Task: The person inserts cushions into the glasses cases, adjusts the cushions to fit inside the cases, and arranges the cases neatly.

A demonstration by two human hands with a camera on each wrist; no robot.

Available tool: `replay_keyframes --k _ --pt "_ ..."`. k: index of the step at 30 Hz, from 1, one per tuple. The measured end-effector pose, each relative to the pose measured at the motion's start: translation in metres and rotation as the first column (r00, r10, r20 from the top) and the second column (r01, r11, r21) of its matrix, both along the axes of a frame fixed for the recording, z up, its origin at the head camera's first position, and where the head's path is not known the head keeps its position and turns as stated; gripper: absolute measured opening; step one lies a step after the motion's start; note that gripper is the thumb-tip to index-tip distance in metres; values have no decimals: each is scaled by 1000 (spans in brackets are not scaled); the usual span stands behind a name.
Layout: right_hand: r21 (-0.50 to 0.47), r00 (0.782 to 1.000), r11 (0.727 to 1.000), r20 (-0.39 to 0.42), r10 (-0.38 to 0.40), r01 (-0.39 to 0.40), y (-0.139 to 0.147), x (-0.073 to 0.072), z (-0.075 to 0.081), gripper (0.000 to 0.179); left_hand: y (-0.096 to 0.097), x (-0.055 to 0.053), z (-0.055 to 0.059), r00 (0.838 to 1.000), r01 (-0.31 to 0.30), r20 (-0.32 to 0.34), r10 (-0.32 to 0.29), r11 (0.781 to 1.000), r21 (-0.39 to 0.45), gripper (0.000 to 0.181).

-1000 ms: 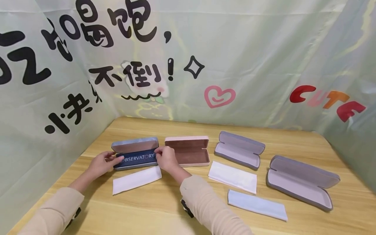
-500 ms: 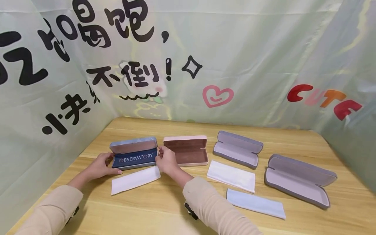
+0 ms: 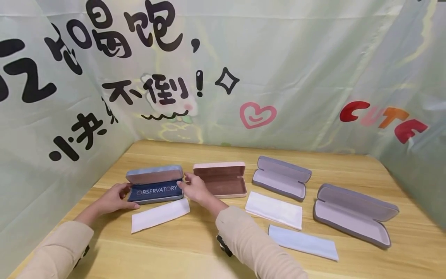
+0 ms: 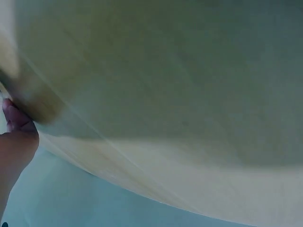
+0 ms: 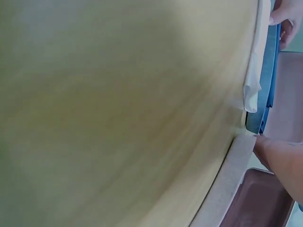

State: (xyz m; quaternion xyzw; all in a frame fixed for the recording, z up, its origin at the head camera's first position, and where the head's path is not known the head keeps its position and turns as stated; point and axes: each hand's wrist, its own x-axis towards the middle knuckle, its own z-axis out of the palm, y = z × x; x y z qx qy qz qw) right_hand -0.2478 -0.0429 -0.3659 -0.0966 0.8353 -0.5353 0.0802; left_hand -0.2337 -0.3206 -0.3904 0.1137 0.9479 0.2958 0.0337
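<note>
A blue glasses case (image 3: 153, 169) lies with its lid raised at the left of the table in the head view. Inside it is a folded navy cleaning cloth (image 3: 156, 190) lettered OBSERVATORY. My left hand (image 3: 113, 199) grips the case's left end, thumb along the front and fingers behind. At the right end, my right hand (image 3: 198, 189) touches the cloth's edge with its thumb, its index finger extended beside the case. A white folded cloth (image 3: 160, 215) lies just in front. In the left wrist view the left hand (image 4: 19, 130) shows only at the edge.
Beside the blue case stands a raised-lid pink glasses case (image 3: 220, 186). Farther right are two grey glasses cases, a smaller one (image 3: 280, 184) and a larger one (image 3: 352, 221). A white cloth (image 3: 273, 210) and a light blue cloth (image 3: 303, 242) lie before them. Printed curtain (image 3: 296, 77) surrounds the table.
My left hand has moved from the cloth to the case's left end. The case has shifted slightly left, away from the pink case. My right thumb has moved onto the cloth's right edge.
</note>
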Motion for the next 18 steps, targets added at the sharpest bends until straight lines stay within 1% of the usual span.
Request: replay_keyframes --k 2,4,9,12,18 --pt "10 999 999 20 30 -30 -1 -2 2 53 -2 1 -1 1000 -4 -7 4 1000 13 75" --pt "12 997 998 46 57 -58 0 -4 3 55 -3 3 -3 1000 -18 -5 18 1000 25 76" --pt "-10 988 994 113 107 -106 1 -6 8 61 -5 4 -6 999 -48 9 48 999 26 83" --pt "-19 984 992 125 128 -126 0 -6 10 61 -7 4 -7 998 -63 16 63 998 18 85" --pt "-10 977 988 145 155 -155 0 -8 12 65 -7 3 -10 997 -71 25 70 997 27 86"
